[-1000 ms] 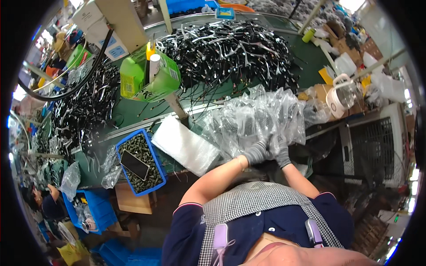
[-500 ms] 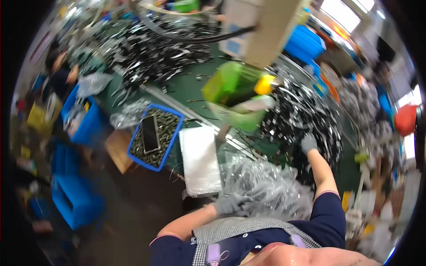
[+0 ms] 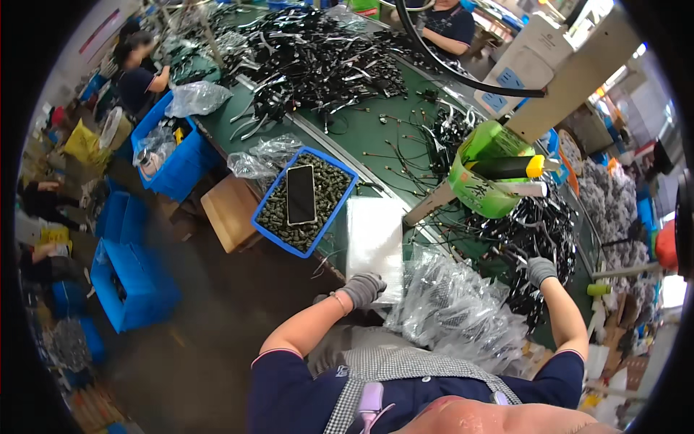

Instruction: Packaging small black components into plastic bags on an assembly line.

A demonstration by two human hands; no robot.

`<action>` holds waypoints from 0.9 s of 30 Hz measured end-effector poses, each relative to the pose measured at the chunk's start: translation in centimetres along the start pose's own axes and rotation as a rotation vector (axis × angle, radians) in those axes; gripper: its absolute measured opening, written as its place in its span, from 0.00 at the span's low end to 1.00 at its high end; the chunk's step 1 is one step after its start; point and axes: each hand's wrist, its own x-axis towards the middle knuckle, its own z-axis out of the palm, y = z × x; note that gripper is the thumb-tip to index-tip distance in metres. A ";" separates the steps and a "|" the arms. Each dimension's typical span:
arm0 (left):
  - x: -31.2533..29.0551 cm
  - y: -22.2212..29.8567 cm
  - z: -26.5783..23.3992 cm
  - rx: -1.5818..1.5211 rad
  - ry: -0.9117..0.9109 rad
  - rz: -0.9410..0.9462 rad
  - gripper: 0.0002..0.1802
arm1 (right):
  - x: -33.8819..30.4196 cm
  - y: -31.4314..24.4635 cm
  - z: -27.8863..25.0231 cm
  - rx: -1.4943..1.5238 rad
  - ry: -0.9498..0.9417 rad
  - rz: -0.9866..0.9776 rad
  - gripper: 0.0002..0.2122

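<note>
A: Largest item first.

B: The green worktable [image 3: 354, 141], with a metal strip running across it.

A: Next in size?

B: A far heap of black cables [image 3: 311, 65], spread over the upper left part of the table. After it, a near heap of black cables [image 3: 538, 231], on the right side. Loose ends trail over the surface between the two.

A: Material close to the person?

B: A crumpled pile of clear plastic bags [image 3: 463, 304], directly in front of the apron, between the two hands.

A: Continue downward in size.

B: A blue tray [image 3: 332, 215] at the near edge, left of centre. To its right, a white flat stack [image 3: 374, 235], its long side pointing away from the person. Beyond the bags, a green holder [image 3: 481, 192] beside a slanted post, with a yellow-ended tool [image 3: 535, 166] in it.

A: Hands?

B: Both gloved in grey. The right hand [image 3: 541, 272] is at the near heap, fingers bent toward the cables; I cannot tell whether it grips one. The left hand [image 3: 364, 290] overlaps the near end of the white stack, fingers curled; a grip cannot be confirmed.

A: Smallest entries?

B: A dark-screened phone [image 3: 301, 195], lying flat in the tray on small dark green pieces [image 3: 329, 173].
</note>
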 end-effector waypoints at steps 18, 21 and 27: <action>3.3 -3.9 -2.1 -0.902 0.441 -0.265 0.07 | -19.7 -29.3 -2.3 1.971 -0.522 0.088 0.08; 2.6 -3.1 -2.4 -0.584 0.417 -0.194 0.07 | -19.0 -31.4 0.0 1.333 0.072 -0.230 0.10; -0.5 -1.8 -5.0 -0.736 0.334 0.044 0.04 | -15.8 -33.8 -0.5 0.725 0.115 -0.247 0.13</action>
